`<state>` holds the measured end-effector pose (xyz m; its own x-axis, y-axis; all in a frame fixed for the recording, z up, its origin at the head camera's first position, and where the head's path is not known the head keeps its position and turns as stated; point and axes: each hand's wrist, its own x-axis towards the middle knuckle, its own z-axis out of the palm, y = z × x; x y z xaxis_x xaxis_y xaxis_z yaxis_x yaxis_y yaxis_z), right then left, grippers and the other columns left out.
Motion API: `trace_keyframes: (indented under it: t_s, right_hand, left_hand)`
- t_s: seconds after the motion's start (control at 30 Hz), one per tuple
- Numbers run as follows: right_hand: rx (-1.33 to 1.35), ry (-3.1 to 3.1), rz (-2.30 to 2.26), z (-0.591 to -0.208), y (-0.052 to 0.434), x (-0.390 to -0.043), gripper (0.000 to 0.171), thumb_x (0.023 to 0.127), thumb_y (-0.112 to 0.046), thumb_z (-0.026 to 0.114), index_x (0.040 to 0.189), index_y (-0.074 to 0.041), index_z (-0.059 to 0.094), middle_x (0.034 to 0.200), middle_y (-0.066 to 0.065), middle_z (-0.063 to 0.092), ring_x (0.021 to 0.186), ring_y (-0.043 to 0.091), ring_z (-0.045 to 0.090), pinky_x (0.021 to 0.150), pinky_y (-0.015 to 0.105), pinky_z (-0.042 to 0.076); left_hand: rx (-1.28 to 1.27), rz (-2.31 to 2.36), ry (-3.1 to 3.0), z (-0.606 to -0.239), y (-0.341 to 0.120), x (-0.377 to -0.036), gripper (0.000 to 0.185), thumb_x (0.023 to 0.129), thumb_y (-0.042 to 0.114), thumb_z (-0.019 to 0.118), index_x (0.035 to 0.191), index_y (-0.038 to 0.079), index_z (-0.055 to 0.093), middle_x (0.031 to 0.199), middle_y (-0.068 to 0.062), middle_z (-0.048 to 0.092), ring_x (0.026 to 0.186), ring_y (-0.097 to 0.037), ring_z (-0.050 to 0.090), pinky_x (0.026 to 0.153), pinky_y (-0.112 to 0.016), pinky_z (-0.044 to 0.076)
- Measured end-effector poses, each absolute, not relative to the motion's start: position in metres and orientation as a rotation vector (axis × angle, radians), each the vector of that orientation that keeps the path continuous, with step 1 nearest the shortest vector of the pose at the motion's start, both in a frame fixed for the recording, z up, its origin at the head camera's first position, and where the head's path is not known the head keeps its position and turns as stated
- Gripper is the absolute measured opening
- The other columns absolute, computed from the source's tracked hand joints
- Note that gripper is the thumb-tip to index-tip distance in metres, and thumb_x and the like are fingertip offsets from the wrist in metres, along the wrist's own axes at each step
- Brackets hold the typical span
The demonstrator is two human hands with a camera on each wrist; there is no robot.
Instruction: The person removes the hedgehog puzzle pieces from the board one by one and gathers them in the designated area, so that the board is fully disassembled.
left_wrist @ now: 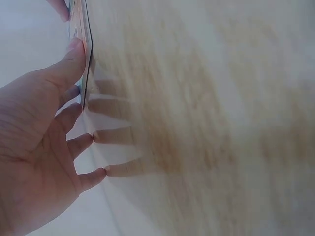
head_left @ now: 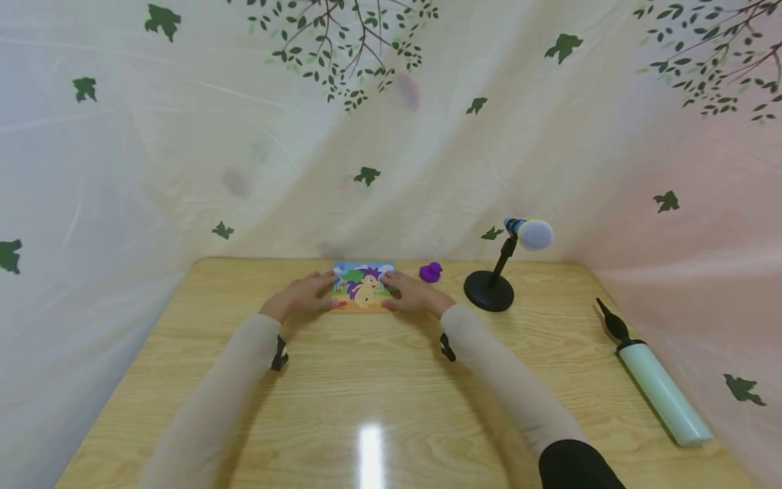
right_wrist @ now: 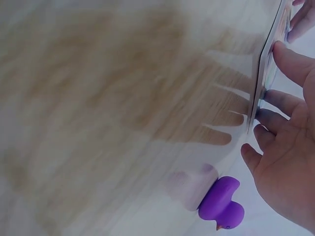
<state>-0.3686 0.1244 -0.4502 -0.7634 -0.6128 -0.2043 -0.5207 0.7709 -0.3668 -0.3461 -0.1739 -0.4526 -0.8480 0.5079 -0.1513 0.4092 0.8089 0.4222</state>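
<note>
Flat on the far middle of the pale wooden counter (head_left: 379, 380): a colourful cartoon picture board (head_left: 363, 288). Left hand (head_left: 303, 296) spread against its left edge, fingers straight, thumb at the near corner. Right hand (head_left: 414, 293) likewise spread against the right edge, touching. Just beyond, a small purple rubber duck (right_wrist: 222, 203); farther right, a black-stand microphone (head_left: 512, 261).
</note>
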Motion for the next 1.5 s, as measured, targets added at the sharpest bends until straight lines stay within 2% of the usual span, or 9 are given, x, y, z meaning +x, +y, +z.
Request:
trace_keyframes:
  t_s: [0.23,0.37,0.5,0.97,1.2,1.5]
  right_hand:
    - [-0.945,2.621,-0.443,-0.452,0.141,-0.353,0.074,0.102,-0.042,0.058,0.161,-0.007,0.028,0.17,0.016,0.017,0.158,0.035,0.013,0.127,0.052,0.016]
    - [-0.986,2.613,-0.471,-0.452,0.154,-0.34,0.074,0.101,-0.041,0.06,0.159,-0.006,0.031,0.169,0.017,0.021,0.157,0.037,0.016,0.126,0.054,0.018]
    - [-0.966,2.606,-0.501,-0.453,0.17,-0.324,0.074,0.1,-0.043,0.062,0.159,-0.009,0.033,0.169,0.015,0.021,0.157,0.037,0.018,0.125,0.057,0.021]
    - [-1.007,2.617,-0.572,-0.457,0.226,-0.275,0.072,0.096,-0.046,0.067,0.155,-0.013,0.043,0.167,0.011,0.029,0.154,0.039,0.026,0.121,0.06,0.027]
    - [-1.021,2.646,-0.589,-0.457,0.244,-0.26,0.071,0.092,-0.049,0.071,0.151,-0.014,0.051,0.164,0.011,0.036,0.151,0.04,0.033,0.118,0.062,0.031]
    - [-1.053,2.671,-0.564,-0.459,0.255,-0.249,0.072,0.091,-0.053,0.071,0.149,-0.016,0.053,0.162,0.009,0.039,0.149,0.039,0.036,0.116,0.062,0.036]
  left_hand:
    - [0.702,0.518,2.777,-0.453,-0.166,-0.326,0.074,0.102,0.047,0.055,0.161,0.013,0.028,0.169,-0.014,0.022,0.154,-0.046,0.018,0.121,-0.067,0.015]
    - [0.765,0.469,2.791,-0.452,-0.157,-0.313,0.074,0.102,0.047,0.056,0.159,0.008,0.032,0.167,-0.017,0.026,0.153,-0.046,0.022,0.12,-0.068,0.016]
    - [0.825,0.386,2.8,-0.454,-0.144,-0.303,0.075,0.101,0.049,0.057,0.157,0.005,0.035,0.165,-0.019,0.029,0.152,-0.045,0.025,0.119,-0.069,0.02]
    - [0.942,0.388,2.79,-0.456,-0.1,-0.258,0.075,0.097,0.052,0.062,0.153,0.005,0.043,0.162,-0.02,0.036,0.151,-0.041,0.032,0.12,-0.064,0.025]
    - [0.993,0.359,2.792,-0.456,-0.088,-0.246,0.077,0.094,0.055,0.065,0.151,0.006,0.047,0.159,-0.019,0.042,0.148,-0.037,0.039,0.12,-0.059,0.03]
    - [1.035,0.346,2.791,-0.457,-0.079,-0.235,0.076,0.093,0.054,0.067,0.149,0.006,0.049,0.156,-0.019,0.045,0.145,-0.037,0.043,0.119,-0.057,0.033]
